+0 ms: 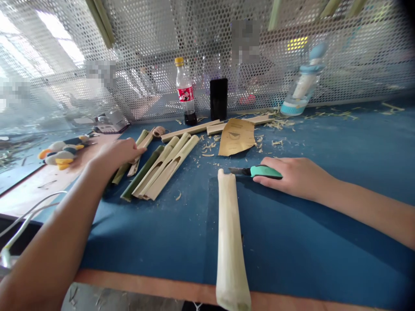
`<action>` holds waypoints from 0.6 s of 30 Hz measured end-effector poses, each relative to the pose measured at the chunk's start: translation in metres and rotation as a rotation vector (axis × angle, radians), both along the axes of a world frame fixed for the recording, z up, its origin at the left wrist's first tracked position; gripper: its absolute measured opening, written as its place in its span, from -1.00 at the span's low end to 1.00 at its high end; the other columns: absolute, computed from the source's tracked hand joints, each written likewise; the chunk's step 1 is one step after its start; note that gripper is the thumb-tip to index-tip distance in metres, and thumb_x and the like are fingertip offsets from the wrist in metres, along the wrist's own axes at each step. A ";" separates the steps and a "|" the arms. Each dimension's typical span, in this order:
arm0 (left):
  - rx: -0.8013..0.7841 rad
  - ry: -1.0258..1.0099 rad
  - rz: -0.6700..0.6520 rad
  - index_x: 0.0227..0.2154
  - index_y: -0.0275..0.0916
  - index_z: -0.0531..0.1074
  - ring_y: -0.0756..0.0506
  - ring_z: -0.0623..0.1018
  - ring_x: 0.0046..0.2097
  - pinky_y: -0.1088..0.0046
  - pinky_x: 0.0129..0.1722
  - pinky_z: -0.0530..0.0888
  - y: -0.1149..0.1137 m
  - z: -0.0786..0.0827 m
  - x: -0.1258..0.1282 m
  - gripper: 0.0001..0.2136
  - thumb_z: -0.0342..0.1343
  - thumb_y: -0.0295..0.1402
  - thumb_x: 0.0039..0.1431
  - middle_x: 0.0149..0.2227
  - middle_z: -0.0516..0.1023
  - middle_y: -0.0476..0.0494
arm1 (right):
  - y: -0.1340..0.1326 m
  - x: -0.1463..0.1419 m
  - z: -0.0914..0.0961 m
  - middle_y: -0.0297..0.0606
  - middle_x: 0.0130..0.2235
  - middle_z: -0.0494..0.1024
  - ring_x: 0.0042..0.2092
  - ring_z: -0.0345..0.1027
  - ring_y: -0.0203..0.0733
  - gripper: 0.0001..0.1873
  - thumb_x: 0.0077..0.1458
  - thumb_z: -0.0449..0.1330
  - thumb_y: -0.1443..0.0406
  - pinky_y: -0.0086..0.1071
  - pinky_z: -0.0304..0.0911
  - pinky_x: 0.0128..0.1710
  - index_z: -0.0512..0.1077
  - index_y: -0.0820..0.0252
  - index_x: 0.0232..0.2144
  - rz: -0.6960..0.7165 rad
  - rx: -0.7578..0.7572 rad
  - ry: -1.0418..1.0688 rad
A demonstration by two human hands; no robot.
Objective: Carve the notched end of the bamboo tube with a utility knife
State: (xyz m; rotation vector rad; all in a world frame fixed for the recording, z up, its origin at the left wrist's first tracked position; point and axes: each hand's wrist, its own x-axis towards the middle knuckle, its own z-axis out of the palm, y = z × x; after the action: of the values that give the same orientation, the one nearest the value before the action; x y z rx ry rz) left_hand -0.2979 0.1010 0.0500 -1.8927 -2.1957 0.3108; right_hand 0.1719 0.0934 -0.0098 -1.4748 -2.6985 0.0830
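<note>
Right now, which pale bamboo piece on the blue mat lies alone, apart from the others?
The long pale bamboo tube: it lies by itself at the front edge; the others lie farther back.

Bright daylight glared through the perforated metal screen (168,39) at upper left; the right hand (293,177) cast a soft shadow on the blue desk (292,246); the wide lens bowed the edges, the corners darkened, and pixelated patches obscured parts of the screen.
</note>
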 end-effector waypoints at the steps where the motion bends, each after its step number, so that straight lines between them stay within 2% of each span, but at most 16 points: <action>1: -0.010 0.008 -0.002 -0.33 -0.35 0.43 -0.03 0.42 -0.41 0.36 -0.30 0.37 -0.001 -0.002 0.004 -0.55 -0.09 0.00 0.31 -0.46 0.39 -0.05 | 0.000 0.000 -0.001 -0.19 -0.28 0.57 -0.30 0.43 0.04 -0.43 0.16 -0.15 -0.20 -0.30 0.14 -0.42 0.33 0.08 -0.18 -0.002 0.006 0.001; 4: -0.005 0.012 -0.027 -0.31 -0.32 0.43 -0.08 0.44 -0.32 0.31 -0.25 0.40 -0.003 -0.001 0.013 -0.63 -0.05 -0.08 0.31 -0.36 0.43 -0.10 | 0.002 0.001 -0.003 -0.20 -0.28 0.56 -0.30 0.43 0.03 -0.44 0.16 -0.14 -0.20 -0.30 0.14 -0.42 0.32 0.08 -0.18 -0.002 0.013 -0.001; 7: 0.082 0.010 0.010 -0.29 -0.32 0.44 -0.11 0.45 -0.26 0.26 -0.20 0.41 -0.006 0.007 0.016 -0.64 -0.09 -0.12 0.33 -0.32 0.44 -0.15 | 0.002 0.001 -0.004 -0.21 -0.27 0.56 -0.29 0.43 0.03 -0.44 0.16 -0.15 -0.20 -0.30 0.14 -0.42 0.31 0.07 -0.18 0.003 0.010 -0.002; 9: 0.203 0.012 0.062 -0.25 -0.35 0.44 -0.16 0.44 -0.21 0.22 -0.19 0.41 -0.008 0.013 0.017 -0.60 -0.16 -0.12 0.35 -0.27 0.45 -0.21 | 0.002 0.001 -0.004 -0.21 -0.28 0.56 -0.29 0.43 0.03 -0.44 0.16 -0.15 -0.20 -0.30 0.13 -0.42 0.31 0.07 -0.19 0.000 0.007 -0.006; 11: 0.380 0.029 0.079 -0.17 -0.38 0.41 -0.22 0.39 -0.07 0.19 -0.11 0.40 -0.011 0.017 0.021 -0.56 -0.26 -0.14 0.38 -0.13 0.41 -0.28 | 0.002 0.000 -0.003 -0.21 -0.28 0.56 -0.29 0.43 0.02 -0.44 0.16 -0.15 -0.20 -0.30 0.12 -0.42 0.32 0.08 -0.19 0.000 -0.005 -0.003; 14: 0.607 0.062 0.020 -0.07 -0.41 0.30 -0.23 0.28 0.09 0.26 0.00 0.34 -0.016 0.018 0.032 -0.56 -0.35 -0.17 0.41 0.01 0.27 -0.34 | 0.002 0.000 -0.001 -0.21 -0.28 0.57 -0.32 0.43 0.00 -0.42 0.16 -0.14 -0.20 -0.32 0.11 -0.44 0.34 0.07 -0.17 0.003 -0.023 0.019; 16: 0.647 0.061 -0.035 -0.06 -0.39 0.27 -0.21 0.34 0.02 0.30 -0.07 0.37 -0.018 0.015 0.042 -0.57 -0.36 -0.16 0.42 0.02 0.24 -0.33 | 0.002 0.000 -0.001 -0.23 -0.29 0.56 -0.32 0.43 -0.01 -0.42 0.16 -0.14 -0.20 -0.32 0.11 -0.45 0.35 0.07 -0.18 0.003 -0.026 0.029; 18: 0.611 0.047 -0.096 -0.10 -0.36 0.29 -0.19 0.40 -0.07 0.32 -0.16 0.39 -0.018 0.012 0.050 -0.57 -0.37 -0.14 0.42 -0.01 0.27 -0.30 | 0.002 0.000 -0.002 -0.23 -0.30 0.56 -0.31 0.43 0.00 -0.42 0.16 -0.15 -0.21 -0.32 0.11 -0.45 0.35 0.06 -0.18 0.001 -0.017 0.033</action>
State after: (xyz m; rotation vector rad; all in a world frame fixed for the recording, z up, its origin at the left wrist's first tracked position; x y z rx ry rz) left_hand -0.2480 0.0825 0.0618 -1.6088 -1.8660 -0.3005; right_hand 0.1723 0.0958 -0.0117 -1.4634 -2.6796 0.1294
